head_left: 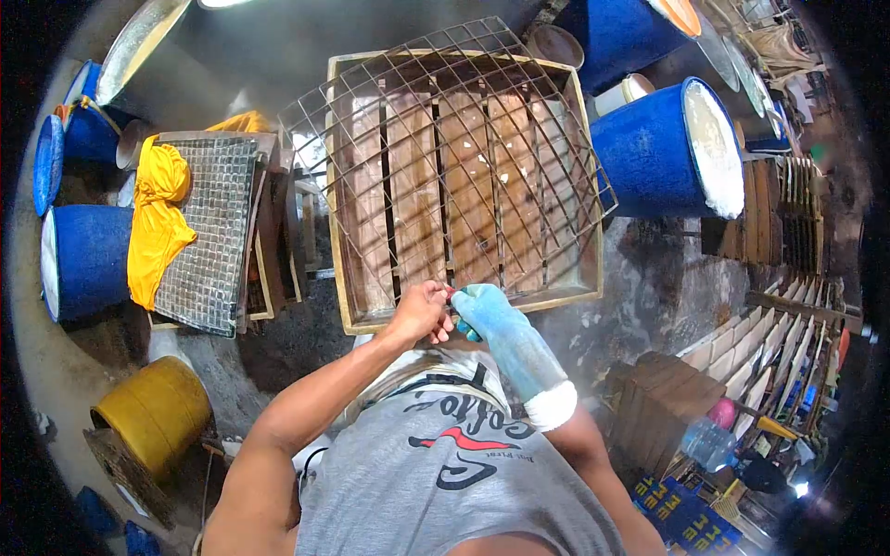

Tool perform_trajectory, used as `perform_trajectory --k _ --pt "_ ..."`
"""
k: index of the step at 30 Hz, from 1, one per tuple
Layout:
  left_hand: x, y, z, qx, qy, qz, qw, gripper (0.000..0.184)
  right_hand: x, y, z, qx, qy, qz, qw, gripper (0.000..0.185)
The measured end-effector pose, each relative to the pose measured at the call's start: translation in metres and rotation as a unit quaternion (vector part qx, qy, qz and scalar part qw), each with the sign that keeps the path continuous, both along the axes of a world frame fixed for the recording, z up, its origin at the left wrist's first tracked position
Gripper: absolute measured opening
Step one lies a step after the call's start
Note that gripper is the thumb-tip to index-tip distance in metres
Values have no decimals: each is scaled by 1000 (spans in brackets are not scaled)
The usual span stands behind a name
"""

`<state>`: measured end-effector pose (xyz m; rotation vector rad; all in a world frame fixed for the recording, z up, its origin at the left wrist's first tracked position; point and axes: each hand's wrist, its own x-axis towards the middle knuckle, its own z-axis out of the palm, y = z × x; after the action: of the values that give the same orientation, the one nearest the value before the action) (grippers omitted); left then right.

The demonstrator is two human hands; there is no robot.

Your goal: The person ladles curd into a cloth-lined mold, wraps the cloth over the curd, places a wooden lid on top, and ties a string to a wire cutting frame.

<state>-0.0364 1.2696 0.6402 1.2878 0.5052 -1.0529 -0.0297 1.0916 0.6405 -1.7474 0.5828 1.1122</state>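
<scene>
My bare left hand [423,312] is closed in front of my waist, its fingers pinched and curled. My right hand [480,311] wears a long light-blue glove with a white cuff and meets the left; its fingers are curled too. A small dark-red bit shows between the hands, too small to name. Just beyond them stands a shallow wooden tray [340,269] with a slatted bottom. A metal wire grid [445,123] lies askew over the tray, its corners reaching past the rim. Small white flakes are scattered on the slats.
To the left, a yellow cloth [159,222] drapes over a mesh-topped stack [209,227]. Blue drums [644,148] stand at right, others [93,259] at left. A yellow barrel [153,414] lies lower left. Wooden racks [756,347] and a water bottle [708,443] are at right.
</scene>
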Motion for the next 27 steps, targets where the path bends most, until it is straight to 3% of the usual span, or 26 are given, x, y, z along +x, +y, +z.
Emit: perform_trajectory --k 8,22,27 --pt "-3 6 -5 -81 36 55 995 54 5 2 8 -38 -11 32 999 32" --pt "3 13 -9 -135 56 8 989 32 9 7 8 -48 -4 25 999 28" --pt "7 11 -4 -87 47 -10 995 31 8 0 9 -22 15 35 999 27"
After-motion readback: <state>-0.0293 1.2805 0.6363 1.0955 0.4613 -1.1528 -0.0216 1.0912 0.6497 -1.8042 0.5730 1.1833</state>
